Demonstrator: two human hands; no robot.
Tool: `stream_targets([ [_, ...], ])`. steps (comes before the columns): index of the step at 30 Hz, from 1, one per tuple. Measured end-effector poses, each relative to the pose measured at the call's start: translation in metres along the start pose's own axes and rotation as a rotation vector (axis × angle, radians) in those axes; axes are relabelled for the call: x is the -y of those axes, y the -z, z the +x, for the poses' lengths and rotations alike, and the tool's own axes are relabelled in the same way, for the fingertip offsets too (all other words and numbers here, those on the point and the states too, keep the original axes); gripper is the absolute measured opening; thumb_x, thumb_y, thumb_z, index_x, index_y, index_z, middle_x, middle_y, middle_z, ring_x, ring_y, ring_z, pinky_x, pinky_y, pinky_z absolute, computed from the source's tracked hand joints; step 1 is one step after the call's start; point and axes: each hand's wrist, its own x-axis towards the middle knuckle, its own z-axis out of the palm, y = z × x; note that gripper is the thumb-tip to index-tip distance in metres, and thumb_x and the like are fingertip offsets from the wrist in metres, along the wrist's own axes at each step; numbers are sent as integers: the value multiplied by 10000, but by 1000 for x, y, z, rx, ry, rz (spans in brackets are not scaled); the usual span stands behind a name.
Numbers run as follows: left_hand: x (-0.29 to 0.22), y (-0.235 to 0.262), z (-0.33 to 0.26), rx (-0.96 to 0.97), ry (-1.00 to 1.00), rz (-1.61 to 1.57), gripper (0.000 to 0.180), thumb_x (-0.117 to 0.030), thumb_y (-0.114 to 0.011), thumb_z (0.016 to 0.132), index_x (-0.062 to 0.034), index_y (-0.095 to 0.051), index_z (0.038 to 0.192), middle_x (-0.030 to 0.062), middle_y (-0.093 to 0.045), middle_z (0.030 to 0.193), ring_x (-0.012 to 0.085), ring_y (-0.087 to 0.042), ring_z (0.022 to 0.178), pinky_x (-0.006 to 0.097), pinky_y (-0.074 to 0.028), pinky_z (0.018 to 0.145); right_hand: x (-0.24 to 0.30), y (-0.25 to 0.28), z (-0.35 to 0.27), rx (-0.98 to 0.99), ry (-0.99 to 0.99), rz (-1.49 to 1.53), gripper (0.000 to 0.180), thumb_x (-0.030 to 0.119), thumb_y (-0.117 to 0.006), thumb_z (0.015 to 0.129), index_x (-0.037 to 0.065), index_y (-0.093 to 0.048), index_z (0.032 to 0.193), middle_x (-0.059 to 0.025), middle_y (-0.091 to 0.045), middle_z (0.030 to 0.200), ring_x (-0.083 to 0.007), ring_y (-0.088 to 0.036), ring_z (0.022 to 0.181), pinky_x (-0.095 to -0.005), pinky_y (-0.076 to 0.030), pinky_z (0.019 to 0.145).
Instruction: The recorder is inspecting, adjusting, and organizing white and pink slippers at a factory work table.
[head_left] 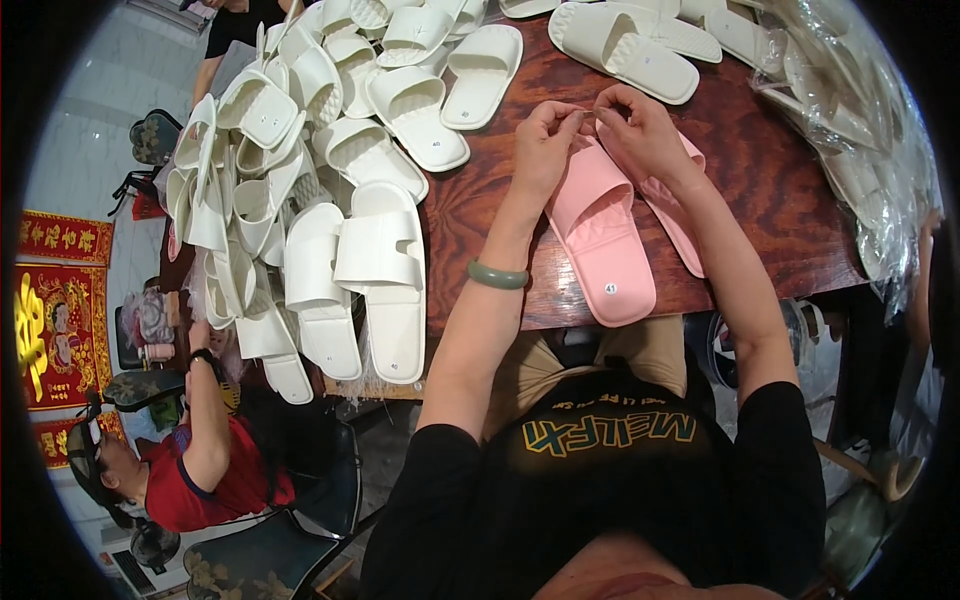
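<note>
Two pink slippers lie side by side on the wooden table in front of me. The left pink slipper (pixel 607 257) shows whole except near its toe; the right pink slipper (pixel 672 212) is partly covered by my right forearm. My left hand (pixel 545 145), with a green bangle (pixel 497 275) on its forearm, is closed in a pinch just past the toe of the left slipper. Close beside it, my right hand (pixel 637 130) pinches too, fingertips almost meeting those of the left. Whatever the fingers hold is too small to make out.
White slippers (pixel 385 290) are heaped along the table's left side, some overhanging its edge. More white slippers (pixel 640 55) lie at the far side. Clear plastic bags (pixel 845 120) of slippers bulge at the right. A person in red (pixel 215 465) sits at the left.
</note>
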Motion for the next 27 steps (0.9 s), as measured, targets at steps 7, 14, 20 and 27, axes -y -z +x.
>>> stream_targets([
  [7,-2,0,0,8,-4,71,108,-60,-550,888,29,-590,934,54,-643,789,80,-589,660,200,-475,582,-1,1,0,19,-2,26,109,69,-574,840,-11,-571,914,-7,-551,779,-51,-482,672,-197,-399,557],
  [14,1,3,1,47,1,77,131,-69,-545,897,20,-586,984,72,-644,863,82,-606,731,183,-491,624,4,3,0,11,-13,12,98,80,-556,860,-4,-572,906,9,-546,780,-43,-481,698,-186,-398,575],
  [20,0,2,1,35,-1,93,126,-63,-536,901,25,-583,978,85,-645,857,91,-612,712,192,-502,610,2,5,2,48,-93,112,138,118,-573,825,-10,-585,876,-75,-606,774,-135,-535,693,-271,-439,640],
  [27,-1,3,0,25,14,19,131,-44,-510,907,33,-568,996,123,-656,880,105,-624,702,197,-509,597,4,4,1,48,-64,23,165,159,-595,811,8,-599,878,-68,-604,749,-128,-498,624,-274,-421,583],
])
